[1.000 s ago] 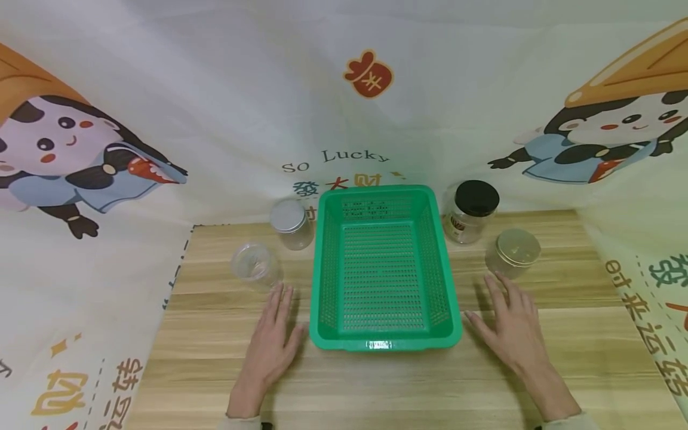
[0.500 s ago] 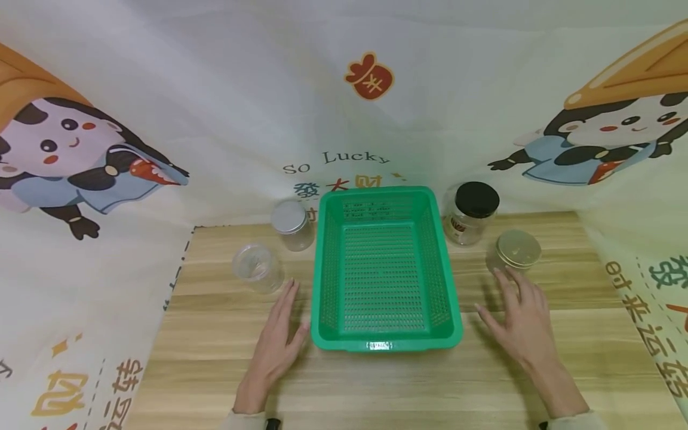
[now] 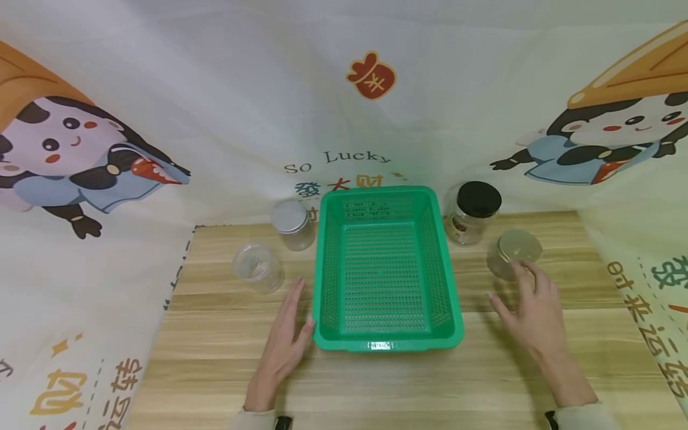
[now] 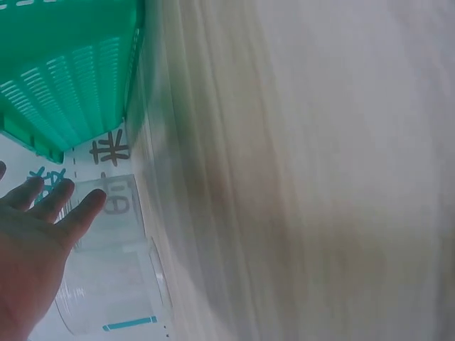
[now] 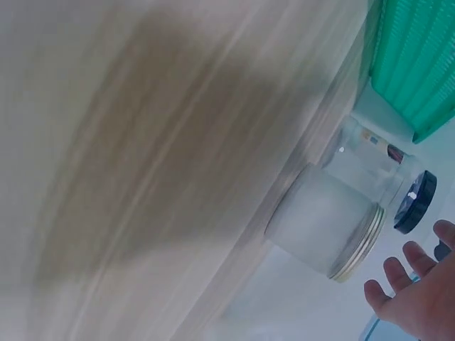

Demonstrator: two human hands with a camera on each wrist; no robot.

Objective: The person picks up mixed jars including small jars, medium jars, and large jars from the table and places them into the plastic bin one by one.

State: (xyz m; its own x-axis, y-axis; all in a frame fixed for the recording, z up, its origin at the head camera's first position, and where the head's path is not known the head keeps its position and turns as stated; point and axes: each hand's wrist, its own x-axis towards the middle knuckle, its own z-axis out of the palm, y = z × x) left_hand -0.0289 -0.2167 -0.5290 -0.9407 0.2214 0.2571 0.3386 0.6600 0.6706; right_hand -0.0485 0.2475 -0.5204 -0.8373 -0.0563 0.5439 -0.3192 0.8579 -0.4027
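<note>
A green plastic basket (image 3: 387,345) stands mid-table. My left hand (image 3: 282,343) lies just left of it, fingers straight, thumb tip right at the basket's rim. Ahead of those fingers is a clear jar (image 3: 260,276), also in the left wrist view beyond the left hand (image 4: 32,256). My right hand (image 3: 537,319) hovers in front of a jar with a dull metal lid (image 3: 517,248), its fingers loosely bent and overlapping the lid's near edge. From the right wrist, spread fingertips of the right hand (image 5: 419,302) appear beside that cloudy-looking jar (image 5: 320,220), with a gap in this view.
A silver-lidded jar (image 3: 292,226) stands at the back left, close to the basket. Behind the metal-lidded jar is a clear jar with a black lid (image 3: 475,203). A printed white cloth (image 3: 242,119) closes off the back and sides of the wooden table (image 3: 376,391).
My left hand has shifted right, towards the basket. My right hand has moved right and slightly forward, its fingertips now over the edge of the metal lid. Jars and basket stay put.
</note>
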